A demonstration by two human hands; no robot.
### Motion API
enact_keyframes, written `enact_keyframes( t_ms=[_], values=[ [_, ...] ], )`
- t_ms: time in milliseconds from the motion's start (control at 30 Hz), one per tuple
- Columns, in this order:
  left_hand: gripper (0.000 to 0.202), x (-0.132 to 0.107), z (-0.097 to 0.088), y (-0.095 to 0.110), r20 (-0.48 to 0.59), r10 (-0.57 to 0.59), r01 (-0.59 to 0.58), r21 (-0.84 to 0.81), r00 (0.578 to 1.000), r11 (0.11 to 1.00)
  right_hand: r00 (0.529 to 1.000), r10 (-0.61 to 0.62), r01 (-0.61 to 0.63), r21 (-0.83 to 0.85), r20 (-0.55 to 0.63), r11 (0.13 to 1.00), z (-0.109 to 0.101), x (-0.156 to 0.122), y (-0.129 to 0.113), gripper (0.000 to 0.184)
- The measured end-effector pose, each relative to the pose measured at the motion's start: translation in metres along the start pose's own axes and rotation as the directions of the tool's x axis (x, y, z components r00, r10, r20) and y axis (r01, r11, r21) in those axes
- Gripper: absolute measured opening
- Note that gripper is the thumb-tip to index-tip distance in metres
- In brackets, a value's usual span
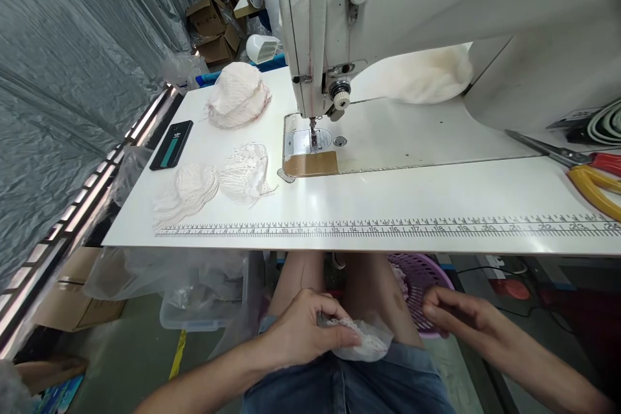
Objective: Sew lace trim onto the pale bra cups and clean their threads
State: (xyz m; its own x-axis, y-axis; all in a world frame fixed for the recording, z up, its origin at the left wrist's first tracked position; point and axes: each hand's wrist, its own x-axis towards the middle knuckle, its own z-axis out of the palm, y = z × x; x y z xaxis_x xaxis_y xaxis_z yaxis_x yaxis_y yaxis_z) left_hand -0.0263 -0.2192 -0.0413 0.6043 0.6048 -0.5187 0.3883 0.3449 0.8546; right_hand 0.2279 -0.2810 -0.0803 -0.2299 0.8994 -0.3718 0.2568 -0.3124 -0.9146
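Note:
My left hand [317, 326] is closed over my lap, pinching a small white lace fabric piece [366, 341] between thumb and fingers. Part of that piece is sheer, and its far end hangs free. To the right, my right hand [460, 317] hovers beside a purple basket [429, 278], its fingers loosely curled with a gap to the thumb and nothing visible in them. Above on the table, two flat lace pieces [244, 173] lie left of the sewing machine's needle plate [303, 142]. A gathered white cup-shaped piece [239, 96] sits behind them.
The sewing machine [417, 6] spans the back of the white table [388, 191]. A phone [171, 145] lies at the left edge, yellow-handled scissors [589, 181] at the right. A ruler strip [369, 229] follows the front edge. Below left stands a clear plastic bin [204, 310].

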Motion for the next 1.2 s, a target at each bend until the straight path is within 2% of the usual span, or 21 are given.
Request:
enact_keyframes(
  t_ms=[67,133,200,300,433,567,633,733,800,867,933,967,1000,1100,1200],
  values=[
    [0.019,0.003,0.002,-0.003,0.027,0.033,-0.033,0.006,0.999,0.999,0.999,-0.015,0.011,-0.107,-0.035,0.994,-0.002,-0.003,0.001,0.034],
    [0.020,0.005,0.004,-0.003,0.046,0.065,-0.066,0.038,0.997,0.997,0.999,-0.049,0.050,-0.114,0.013,0.992,0.007,0.000,-0.008,0.031],
    [0.022,0.005,0.005,-0.002,0.057,0.081,-0.085,0.072,0.995,0.994,0.989,-0.078,0.083,-0.037,0.122,0.996,0.021,0.007,-0.023,0.028],
    [0.025,0.002,0.006,0.001,0.055,0.072,-0.077,0.084,0.996,0.994,0.962,-0.069,0.044,0.101,0.263,0.994,0.038,0.018,-0.042,0.032],
    [0.031,-0.001,0.006,0.002,0.050,-0.013,0.013,0.010,0.999,1.000,0.957,-0.025,-0.021,0.155,0.288,0.988,0.043,0.022,-0.049,0.035],
    [0.033,0.001,0.005,0.001,0.057,-0.105,0.106,-0.022,0.993,0.994,0.979,-0.029,0.007,0.111,0.200,0.994,0.028,0.013,-0.027,0.037],
    [0.033,0.002,0.003,0.000,0.060,-0.133,0.136,-0.055,0.989,0.989,0.995,-0.030,0.038,-0.081,0.100,0.996,0.010,0.004,-0.001,0.036],
    [0.033,0.003,-0.001,-0.001,0.062,-0.159,0.165,-0.110,0.985,0.980,0.993,-0.077,0.029,-0.446,-0.091,0.894,-0.020,-0.015,0.043,0.035],
    [0.032,0.003,-0.003,-0.001,0.069,-0.157,0.165,-0.119,0.985,0.979,0.971,-0.116,-0.018,-0.547,-0.209,0.837,-0.031,-0.027,0.060,0.028],
    [0.031,0.004,-0.003,-0.001,0.076,-0.158,0.165,-0.104,0.985,0.981,0.955,-0.168,-0.001,-0.568,-0.245,0.823,-0.029,-0.031,0.057,0.023],
    [0.030,0.004,-0.001,0.001,0.065,-0.163,0.168,-0.081,0.984,0.982,0.976,-0.179,0.092,-0.514,-0.122,0.853,-0.013,-0.027,0.035,0.036],
    [0.030,0.004,0.000,0.002,0.054,-0.167,0.171,-0.068,0.984,0.983,0.985,-0.175,0.154,-0.438,-0.007,0.886,-0.003,-0.022,0.019,0.044],
    [0.030,0.004,0.001,0.003,0.040,-0.171,0.173,-0.052,0.985,0.984,0.984,-0.130,0.163,-0.330,0.119,0.930,0.007,-0.015,0.002,0.046],
    [0.030,0.000,0.001,0.005,0.001,-0.162,0.162,-0.013,0.987,0.987,0.947,-0.072,0.095,-0.057,0.312,0.994,0.030,0.005,-0.038,0.032],
    [0.029,-0.004,-0.002,0.005,-0.033,-0.140,0.139,-0.017,0.990,0.990,0.948,0.010,-0.028,0.051,0.317,0.998,0.040,0.015,-0.048,0.030]
  ],
)
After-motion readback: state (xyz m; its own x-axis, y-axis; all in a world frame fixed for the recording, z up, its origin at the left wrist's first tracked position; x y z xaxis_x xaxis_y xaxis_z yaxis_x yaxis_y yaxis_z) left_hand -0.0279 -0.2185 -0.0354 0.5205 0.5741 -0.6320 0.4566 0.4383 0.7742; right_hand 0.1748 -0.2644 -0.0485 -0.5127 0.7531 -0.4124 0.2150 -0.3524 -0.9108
